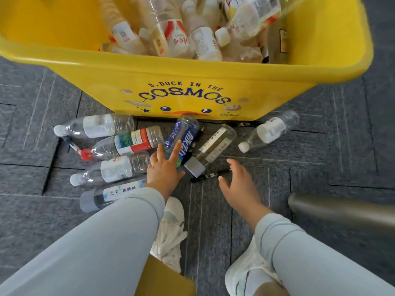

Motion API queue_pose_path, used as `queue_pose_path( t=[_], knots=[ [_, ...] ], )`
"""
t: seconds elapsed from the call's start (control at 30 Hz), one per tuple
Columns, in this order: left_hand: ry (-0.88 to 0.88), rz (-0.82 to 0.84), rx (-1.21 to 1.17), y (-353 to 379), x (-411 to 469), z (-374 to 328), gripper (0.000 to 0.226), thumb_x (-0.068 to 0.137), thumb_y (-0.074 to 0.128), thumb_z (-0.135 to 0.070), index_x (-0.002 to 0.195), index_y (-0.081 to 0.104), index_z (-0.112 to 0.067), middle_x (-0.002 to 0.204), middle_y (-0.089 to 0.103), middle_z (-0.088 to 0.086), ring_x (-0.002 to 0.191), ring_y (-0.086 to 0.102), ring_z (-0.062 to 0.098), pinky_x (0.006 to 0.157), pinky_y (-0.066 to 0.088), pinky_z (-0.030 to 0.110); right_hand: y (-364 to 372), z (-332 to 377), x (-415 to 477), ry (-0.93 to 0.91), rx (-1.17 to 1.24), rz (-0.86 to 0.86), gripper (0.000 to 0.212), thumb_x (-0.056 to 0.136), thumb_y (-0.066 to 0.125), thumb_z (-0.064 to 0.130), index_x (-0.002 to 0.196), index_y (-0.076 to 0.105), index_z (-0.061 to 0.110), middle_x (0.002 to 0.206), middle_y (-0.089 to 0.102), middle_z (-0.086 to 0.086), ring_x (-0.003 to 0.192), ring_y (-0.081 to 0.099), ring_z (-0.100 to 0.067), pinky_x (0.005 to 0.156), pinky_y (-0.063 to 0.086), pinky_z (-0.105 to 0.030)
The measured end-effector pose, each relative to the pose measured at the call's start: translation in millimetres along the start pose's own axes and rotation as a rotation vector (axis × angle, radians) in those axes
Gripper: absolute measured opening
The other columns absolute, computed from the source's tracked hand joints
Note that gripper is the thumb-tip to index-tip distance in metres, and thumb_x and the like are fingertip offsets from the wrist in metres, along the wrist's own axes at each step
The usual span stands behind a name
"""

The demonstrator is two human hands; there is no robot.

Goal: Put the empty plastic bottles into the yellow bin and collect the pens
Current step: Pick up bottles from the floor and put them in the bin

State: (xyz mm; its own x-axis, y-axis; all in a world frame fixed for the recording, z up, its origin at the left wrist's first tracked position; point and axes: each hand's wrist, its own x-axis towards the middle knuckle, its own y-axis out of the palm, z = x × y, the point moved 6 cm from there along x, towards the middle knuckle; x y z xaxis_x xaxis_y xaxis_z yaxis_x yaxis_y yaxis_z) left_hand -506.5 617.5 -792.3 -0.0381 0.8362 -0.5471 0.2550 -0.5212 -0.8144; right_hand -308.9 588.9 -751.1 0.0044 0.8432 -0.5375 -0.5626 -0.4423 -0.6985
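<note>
Sleeves (106,231) at 6, nothing held | left hand (164,167) spread wide, fingertips at blue bottle (183,139) | right hand (241,184) open beside black pen (210,175) | yellow bin (192,82) at 12, well stocked | I count seven floor bottles (94,127) left, pens (50,167) uncollected, guessing halfway-ish

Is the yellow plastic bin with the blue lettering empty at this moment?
No: the yellow plastic bin holds a heap of clear plastic bottles with white labels and white caps.
</note>
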Motion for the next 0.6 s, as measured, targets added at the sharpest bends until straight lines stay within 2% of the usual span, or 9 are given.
queue_pose_path(
  t=[0.13, 0.2, 0.3, 0.37, 0.47, 0.6],
  knots=[
    [-0.047, -0.077, 0.008, 8.2, 0.5, 3.7, 0.089, 0.088, 0.056, -0.040, 0.143, -0.014, -0.037, 0.149, 0.013, 0.020, 0.131, 0.021, 0.041, 0.104, 0.030, 0.050, 9.5, -7.5, 7.3, 0.011, 0.026, 0.012, 0.056, 0.094, 0.048, 0.033, 0.143, 0.024, 0.021, 0.144, 0.036, -0.005, 0.131, 0.035, -0.025, 0.103, 0.038, -0.041],
    [-0.027, -0.120, -0.060, 6.6, -3.3, 2.4, 0.084, 0.089, 0.054, -0.038, 0.145, -0.008, -0.038, 0.145, 0.016, 0.021, 0.128, 0.023, 0.041, 0.103, 0.031, 0.050, 10.3, -8.2, 11.4, 0.019, 0.054, 0.004, 0.056, 0.094, 0.049, 0.033, 0.143, 0.024, 0.022, 0.144, 0.037, -0.006, 0.131, 0.036, -0.025, 0.103, 0.039, -0.044],
    [0.094, -0.198, -0.225, -0.5, -16.6, 1.9, 0.077, 0.087, 0.056, -0.033, 0.143, 0.004, -0.040, 0.140, 0.019, 0.021, 0.126, 0.028, 0.041, 0.098, 0.037, 0.049, 9.4, -7.2, 15.3, 0.028, 0.069, -0.010, 0.055, 0.093, 0.050, 0.033, 0.142, 0.026, 0.022, 0.142, 0.038, -0.005, 0.130, 0.037, -0.024, 0.101, 0.041, -0.044],
    [0.205, -0.236, -0.301, -5.3, -27.0, 3.3, 0.077, 0.082, 0.063, -0.031, 0.134, 0.007, -0.043, 0.136, 0.024, 0.021, 0.123, 0.035, 0.039, 0.090, 0.047, 0.049, 8.3, -3.5, 17.1, 0.017, 0.052, -0.032, 0.054, 0.093, 0.051, 0.032, 0.141, 0.028, 0.021, 0.141, 0.039, -0.005, 0.128, 0.038, -0.024, 0.099, 0.042, -0.042],
    [0.238, -0.299, -0.374, -14.2, -31.3, 10.9, 0.077, 0.078, 0.069, -0.030, 0.131, 0.013, -0.039, 0.131, 0.031, 0.023, 0.114, 0.046, 0.039, 0.079, 0.053, 0.046, 11.3, 5.6, 22.5, -0.025, 0.023, -0.038, 0.053, 0.093, 0.051, 0.031, 0.140, 0.029, 0.020, 0.140, 0.039, -0.007, 0.126, 0.038, -0.027, 0.097, 0.042, -0.042],
    [0.218, -0.391, -0.470, -28.6, -26.4, 17.6, 0.069, 0.073, 0.051, -0.047, 0.133, 0.019, -0.037, 0.129, 0.033, 0.024, 0.111, 0.047, 0.039, 0.076, 0.053, 0.045, 20.2, 20.5, 36.3, -0.080, -0.120, -0.015, 0.054, 0.093, 0.050, 0.032, 0.142, 0.027, 0.027, 0.148, 0.026, -0.009, 0.130, 0.029, -0.034, 0.098, 0.038, -0.044]
  ],
)
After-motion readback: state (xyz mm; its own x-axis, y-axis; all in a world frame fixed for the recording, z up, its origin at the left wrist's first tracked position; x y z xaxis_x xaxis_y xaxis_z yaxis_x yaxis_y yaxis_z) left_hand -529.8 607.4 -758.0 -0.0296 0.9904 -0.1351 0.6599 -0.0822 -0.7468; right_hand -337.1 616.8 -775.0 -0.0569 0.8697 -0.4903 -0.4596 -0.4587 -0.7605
